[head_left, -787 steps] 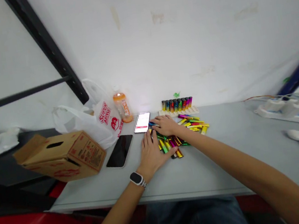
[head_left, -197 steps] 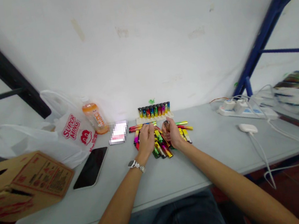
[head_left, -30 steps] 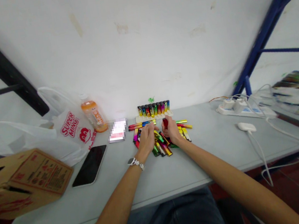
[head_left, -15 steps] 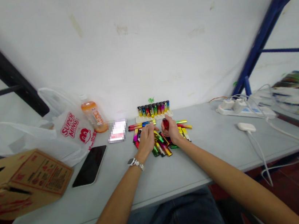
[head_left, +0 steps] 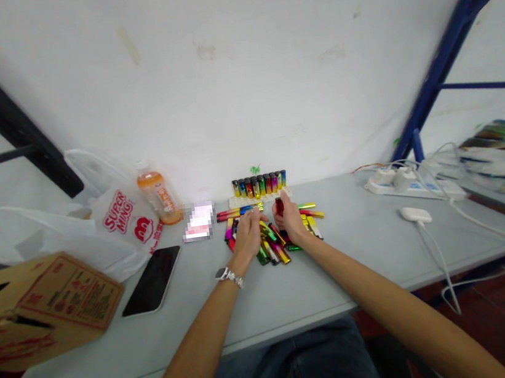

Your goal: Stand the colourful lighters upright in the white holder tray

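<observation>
My right hand [head_left: 290,220] is closed around a dark red lighter [head_left: 279,206], its thumb pointing up and away from me. My left hand [head_left: 249,233], with a wristwatch [head_left: 229,274] below it, is curled over the left part of the pile; what its fingers hold, if anything, is hidden. Under and between both hands lies a heap of shiny lighters [head_left: 273,249] in red, gold, green, silver and pink. Just behind them, a row of upright lighters [head_left: 256,186] with dark tops stands on a pale, low holder [head_left: 235,202] against the wall.
On the left are a cardboard box [head_left: 57,301], a black phone [head_left: 152,281], a white plastic bag [head_left: 113,232], an orange drink bottle [head_left: 160,195] and a blurred-out bright screen [head_left: 199,221]. A power strip [head_left: 414,185] with cables and a white charger [head_left: 416,214] lie right.
My right hand has turned slightly, and the red lighter in it shows darker and narrower. The left hand, the pile and the upright row stay as they were.
</observation>
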`<state>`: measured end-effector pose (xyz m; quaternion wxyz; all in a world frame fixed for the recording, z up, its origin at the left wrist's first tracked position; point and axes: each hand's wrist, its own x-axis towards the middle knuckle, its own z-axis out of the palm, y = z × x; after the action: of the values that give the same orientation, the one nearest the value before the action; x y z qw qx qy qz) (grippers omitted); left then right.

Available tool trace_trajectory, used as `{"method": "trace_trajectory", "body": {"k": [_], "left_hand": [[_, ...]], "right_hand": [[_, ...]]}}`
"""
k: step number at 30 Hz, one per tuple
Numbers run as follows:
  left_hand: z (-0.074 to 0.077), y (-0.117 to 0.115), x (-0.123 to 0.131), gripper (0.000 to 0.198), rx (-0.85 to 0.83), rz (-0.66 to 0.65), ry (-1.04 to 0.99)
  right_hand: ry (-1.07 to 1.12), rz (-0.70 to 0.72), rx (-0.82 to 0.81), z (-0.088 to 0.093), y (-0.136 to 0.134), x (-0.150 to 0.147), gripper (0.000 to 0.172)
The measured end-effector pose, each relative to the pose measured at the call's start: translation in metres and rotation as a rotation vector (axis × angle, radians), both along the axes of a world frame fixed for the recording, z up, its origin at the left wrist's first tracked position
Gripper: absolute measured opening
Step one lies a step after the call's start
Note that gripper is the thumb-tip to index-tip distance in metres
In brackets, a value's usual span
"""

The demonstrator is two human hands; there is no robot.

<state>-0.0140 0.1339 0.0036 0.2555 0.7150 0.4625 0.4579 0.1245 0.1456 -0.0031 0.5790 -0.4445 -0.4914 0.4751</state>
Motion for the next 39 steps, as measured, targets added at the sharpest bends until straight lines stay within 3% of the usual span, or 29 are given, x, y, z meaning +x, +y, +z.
{"method": "trace_trajectory", "body": {"k": [3,6,16,22,29,39], "left_hand": [[0.001,-0.001,0.001,0.059,-0.008,0.002,0.002],[0.001,-0.001,0.001,0.059,-0.013,0.008,0.001],[-0.001,0.0,-0.001,0.058,0.022,-0.006,-0.004],[0.0,-0.001,-0.002,0.059,-0.007,0.005,0.003],[0.0,0.0,-0.003,0.061,-0.029,0.0,0.007],[-0.002,0.0,-0.004,0.062,-0.018,-0.007,-0.008]], "right_hand": [[0.203,0.027,-0.018,0.007,-0.003,0.0,0.06],[0.241,0.044,0.001,0.011,-0.003,0.0,0.051],[-0.205,-0.062,0.308,0.011,0.014,0.02,0.035],[-0.385,-0.086,0.402,0.02,0.061,0.036,0.032],[-0.635,-0.065,0.415,0.04,0.103,0.039,0.015],[-0.512,0.005,0.335,0.036,0.11,0.035,0.009]]}}
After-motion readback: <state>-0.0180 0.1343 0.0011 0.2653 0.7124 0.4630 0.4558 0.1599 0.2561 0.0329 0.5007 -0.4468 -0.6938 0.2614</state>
